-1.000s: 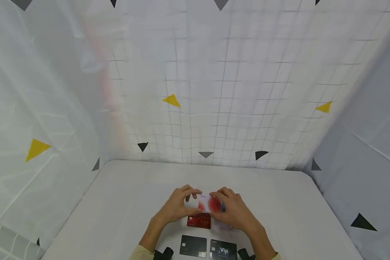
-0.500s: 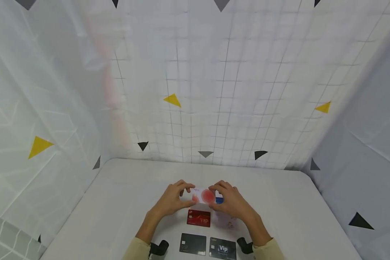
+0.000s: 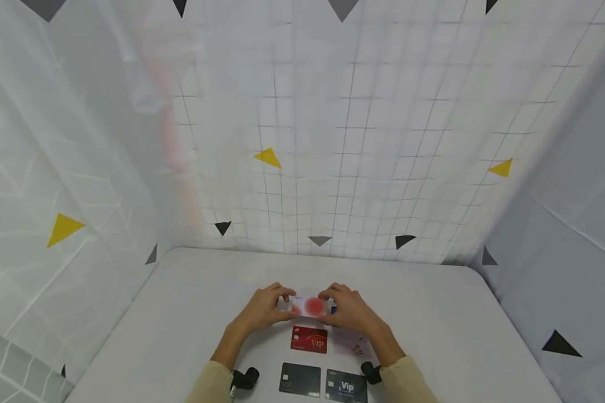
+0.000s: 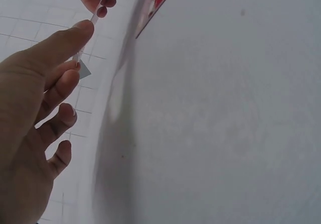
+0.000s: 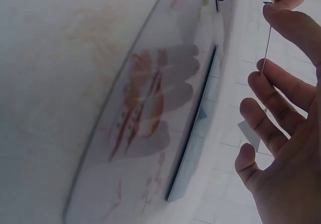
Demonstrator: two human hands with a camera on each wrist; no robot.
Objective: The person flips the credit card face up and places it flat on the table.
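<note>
Both hands hold one small card (image 3: 307, 306), white with red-pink circles, by its opposite ends above the table. At its left end, my left hand (image 3: 262, 307) pinches it between thumb and fingers. On the other end, my right hand (image 3: 352, 309) does the same. From the wrists the card shows nearly edge-on, a thin line (image 5: 268, 45) in the right wrist view. A blue-marked card (image 3: 334, 309) lies partly hidden behind the right hand. Nearer me lie a red VIP card (image 3: 309, 339) and a pale patterned card (image 3: 350, 342), which the right wrist partly covers.
Two dark VIP cards, one on the left (image 3: 299, 379) and one on the right (image 3: 346, 386), lie side by side at the front. The white table (image 3: 191, 313) meets hanging white sheets (image 3: 312, 190) at the back and sides.
Both hands have moved left and slightly away from me with the white-and-red card between them. More of the red card and the pale card shows now.
</note>
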